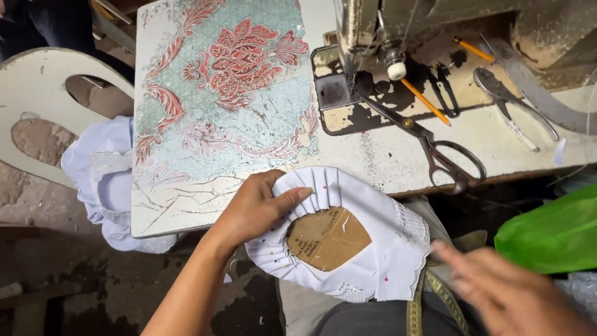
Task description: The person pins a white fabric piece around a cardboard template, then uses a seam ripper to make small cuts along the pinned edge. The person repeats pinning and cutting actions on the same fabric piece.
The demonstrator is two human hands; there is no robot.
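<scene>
My left hand (258,208) grips a piece of white pleated fabric (373,249) folded around a brown oval cardboard form (328,238), thumb pressing the pleats at its upper edge. Small coloured pins dot the folds. The piece rests over my lap at the table's front edge. My right hand (507,292) is blurred at the lower right, a little apart from the fabric's lace edge; whether it holds anything I cannot make out. A yellow measuring tape (415,311) hangs below the fabric.
A sewing machine (398,31) stands at the back of the worn patterned table (205,124). Large scissors (435,149), pliers (510,106) and orange pencils (426,102) lie on its bed. More white cloth (102,180) hangs off the left; a green bag (550,239) sits right.
</scene>
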